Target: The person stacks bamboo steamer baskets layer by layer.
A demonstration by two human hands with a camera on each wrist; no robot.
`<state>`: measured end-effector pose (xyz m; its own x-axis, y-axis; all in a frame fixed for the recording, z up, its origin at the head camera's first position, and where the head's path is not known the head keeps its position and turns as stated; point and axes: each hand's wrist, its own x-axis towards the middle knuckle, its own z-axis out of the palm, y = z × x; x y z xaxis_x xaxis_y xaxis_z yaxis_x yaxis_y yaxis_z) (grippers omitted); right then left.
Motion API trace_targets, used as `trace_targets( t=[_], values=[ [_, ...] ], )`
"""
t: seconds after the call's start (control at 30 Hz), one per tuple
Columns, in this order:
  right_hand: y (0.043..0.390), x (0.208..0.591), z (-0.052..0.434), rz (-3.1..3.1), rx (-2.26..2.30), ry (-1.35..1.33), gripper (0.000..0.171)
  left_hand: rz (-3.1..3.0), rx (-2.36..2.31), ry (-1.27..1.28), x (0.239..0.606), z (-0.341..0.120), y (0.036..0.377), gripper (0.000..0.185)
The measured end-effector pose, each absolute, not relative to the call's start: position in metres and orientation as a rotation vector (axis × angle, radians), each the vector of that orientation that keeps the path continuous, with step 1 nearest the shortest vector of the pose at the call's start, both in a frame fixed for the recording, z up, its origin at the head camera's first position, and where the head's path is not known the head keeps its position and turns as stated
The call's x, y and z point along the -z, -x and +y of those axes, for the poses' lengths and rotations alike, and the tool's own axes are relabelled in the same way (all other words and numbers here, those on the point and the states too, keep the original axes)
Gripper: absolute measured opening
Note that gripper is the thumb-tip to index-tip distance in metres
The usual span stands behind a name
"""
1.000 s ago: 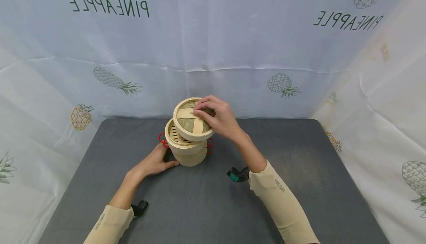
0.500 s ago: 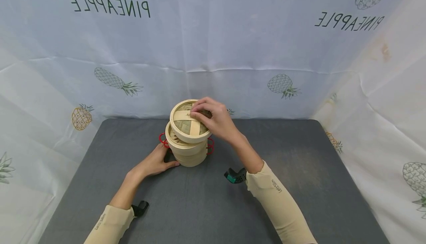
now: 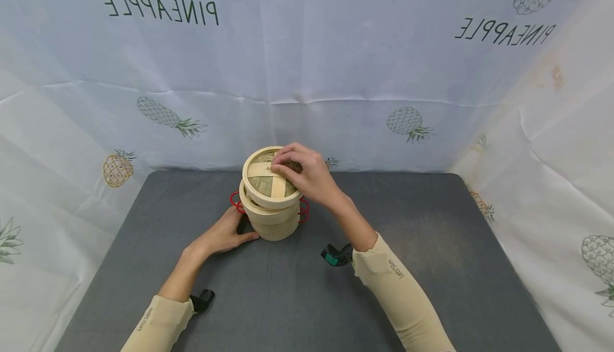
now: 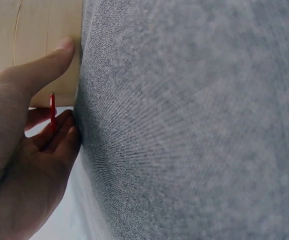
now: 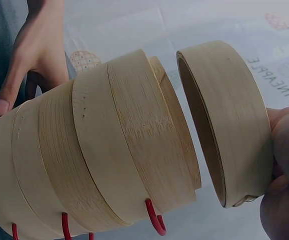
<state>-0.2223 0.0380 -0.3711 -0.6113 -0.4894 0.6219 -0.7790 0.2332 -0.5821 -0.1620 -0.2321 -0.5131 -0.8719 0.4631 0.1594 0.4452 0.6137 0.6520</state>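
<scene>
A stacked bamboo steamer (image 3: 275, 229) stands on the dark table, with red handles (image 3: 304, 210) on its sides. Its round woven lid (image 3: 259, 170) hangs just over the top tier, slightly tilted. My right hand (image 3: 310, 177) pinches the lid at the crossed strips on its top. In the right wrist view a gap shows between the lid (image 5: 229, 120) and the top rim of the steamer (image 5: 99, 145). Low on the left, my left hand (image 3: 221, 234) holds the steamer's base. The left wrist view shows its thumb on the bamboo wall and its fingers by a red handle (image 4: 53, 112).
The dark grey table (image 3: 412, 266) ends at the back against a hanging pineapple-print cloth (image 3: 297, 48). A black wrist device (image 3: 338, 255) sits by the right sleeve, another (image 3: 203, 300) by the left.
My right hand has brought the lid slightly left and down, closer over the top tier, covering more of its slatted bottom. The left hand and the steamer have stayed put.
</scene>
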Motion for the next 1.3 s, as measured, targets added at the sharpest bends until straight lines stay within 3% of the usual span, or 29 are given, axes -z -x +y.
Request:
trace_targets(
  t=[0.27, 0.47, 0.7, 1.3],
  values=[
    [0.221, 0.372, 0.035, -2.217, -1.318, -1.192, 0.009, 2.807, -1.105, -0.795, 0.512, -0.231, 0.161, 0.087],
    [0.222, 0.375, 0.032, -2.217, -1.337, -1.212, 0.007, 2.831, -1.200, -0.920, 0.539, -0.240, 0.172, 0.085],
    [0.220, 0.376, 0.030, -2.251, -1.334, -1.207, 0.007, 2.824, -1.169, -0.880, 0.530, -0.238, 0.168, 0.088],
    [0.218, 0.382, 0.025, -2.316, -1.311, -1.192, 0.008, 2.869, -1.201, -0.922, 0.561, -0.247, 0.178, 0.092]
  ],
)
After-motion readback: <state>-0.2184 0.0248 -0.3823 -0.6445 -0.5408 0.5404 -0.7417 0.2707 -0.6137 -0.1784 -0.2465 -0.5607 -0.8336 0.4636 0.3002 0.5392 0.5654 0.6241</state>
